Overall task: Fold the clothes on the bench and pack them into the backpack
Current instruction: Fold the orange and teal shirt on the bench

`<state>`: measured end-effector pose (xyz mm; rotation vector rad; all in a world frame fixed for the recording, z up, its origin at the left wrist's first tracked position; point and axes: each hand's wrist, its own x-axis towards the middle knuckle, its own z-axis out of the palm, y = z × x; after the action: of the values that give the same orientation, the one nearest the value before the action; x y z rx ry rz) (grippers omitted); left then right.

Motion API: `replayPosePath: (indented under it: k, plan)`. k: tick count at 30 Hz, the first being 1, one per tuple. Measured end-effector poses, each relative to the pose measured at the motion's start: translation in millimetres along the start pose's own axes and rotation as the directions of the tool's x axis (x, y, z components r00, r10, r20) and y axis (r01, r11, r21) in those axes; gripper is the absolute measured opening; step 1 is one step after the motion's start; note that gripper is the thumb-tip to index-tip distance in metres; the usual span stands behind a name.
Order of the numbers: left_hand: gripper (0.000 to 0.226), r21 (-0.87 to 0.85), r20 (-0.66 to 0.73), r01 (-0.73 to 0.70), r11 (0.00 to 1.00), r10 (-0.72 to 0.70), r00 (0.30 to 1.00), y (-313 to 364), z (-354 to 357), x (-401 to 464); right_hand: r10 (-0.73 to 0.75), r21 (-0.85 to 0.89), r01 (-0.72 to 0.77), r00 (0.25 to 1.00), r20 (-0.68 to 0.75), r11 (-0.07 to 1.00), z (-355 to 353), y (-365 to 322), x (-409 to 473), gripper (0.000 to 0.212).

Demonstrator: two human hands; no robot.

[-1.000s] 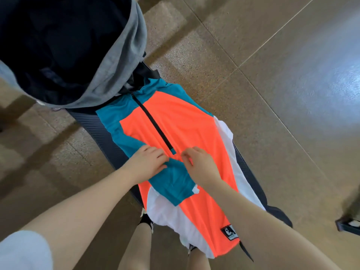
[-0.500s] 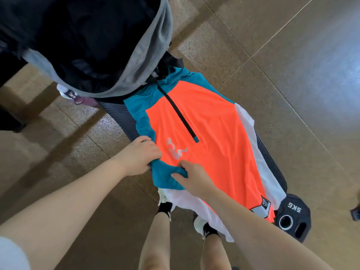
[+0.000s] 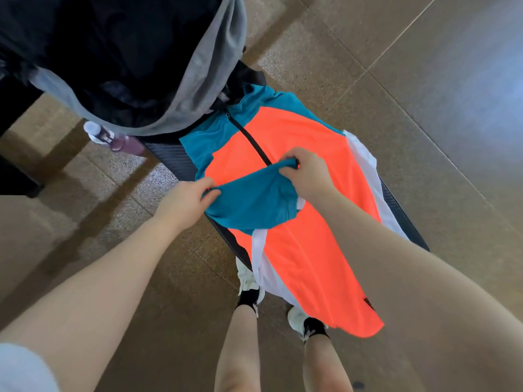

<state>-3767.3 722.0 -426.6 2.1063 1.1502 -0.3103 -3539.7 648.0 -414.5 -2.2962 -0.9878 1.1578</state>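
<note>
A: Where's the jersey (image 3: 297,222) lying?

B: Flat on the dark tabletop (image 3: 172,159), collar at the far end by the backpack (image 3: 135,60), hem hanging off the near end above the shoes. Its long axis runs far-left to near-right, zip along the middle.

A: And the hands?

B: Both are pinching the teal sleeve (image 3: 252,202). The left hand (image 3: 186,202) grips the sleeve's left corner at the jersey's left edge; the right hand (image 3: 308,174) grips the other corner, raised over the orange chest just beside the zip's lower end.

A: So which way does the fold go?

B: Judging from this, rightward across the body, square to the long axis. The sleeve lies between the two grips, stretched crosswise. The right hand is nearer the centreline, so it probably leads.

A: The backpack?

B: Open-mouthed at the far left, just beyond the collar.
</note>
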Motion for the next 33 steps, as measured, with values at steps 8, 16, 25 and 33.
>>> replayPosePath:
  k: [8, 16, 25, 33]
  plan:
    - [0.038, 0.091, -0.247, 0.104, 0.99, -0.079, 0.966, 3.5, 35.6, -8.7, -0.056, -0.162, 0.051, 0.998, -0.029, 0.985, 25.1, 31.4, -44.7, 0.024]
    - [0.02, -0.532, -0.183, 0.336, 0.778, -0.492, 0.851, 49.0, 94.4, -70.1, 0.034, -0.137, 0.006, 0.957, 0.287, 0.991, 40.8, 81.9, -153.2, 0.02]
    - [0.029, -0.747, 0.156, 0.472, 0.468, -0.566, 0.809, 101.0, 179.6, -133.3, -0.047, -0.23, 0.205, 0.835, 0.548, 0.951, 43.8, 114.9, -160.3, 0.049]
    - [0.02, -0.867, 0.092, 0.376, 0.327, -0.636, 0.766, 132.1, 241.0, -156.8, -0.194, -0.189, 0.347, 0.813, 0.549, 0.919, 53.1, 152.4, -166.4, 0.055]
